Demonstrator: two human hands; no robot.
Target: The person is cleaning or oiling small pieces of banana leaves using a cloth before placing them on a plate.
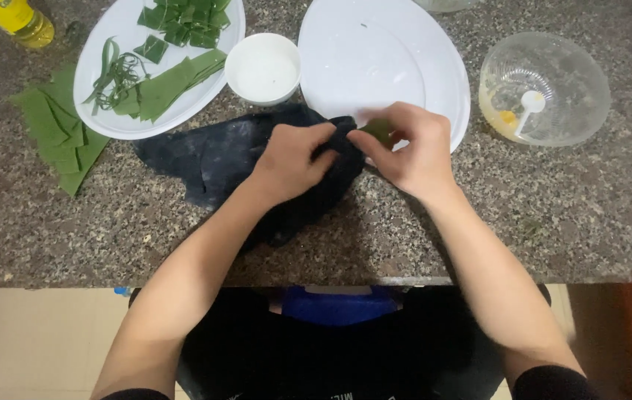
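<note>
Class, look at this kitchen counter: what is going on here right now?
A person stands at a speckled stone counter. The left hand bunches a dark cloth, pressing it against a small green piece pinched in the right hand. Behind sit an empty white oval plate, a plate of cut green leaves, a small white bowl and a clear plastic bowl.

Left hand (290, 159) pinches dark cloth (212, 159); right hand (412, 148) beside it holds small green piece (377, 131). White bowl (263, 68) just beyond left hand, empty white plate (405, 44) beyond right.

White bowl (263, 68), clear bowl (544, 87), oil bottle (18, 18)
</note>
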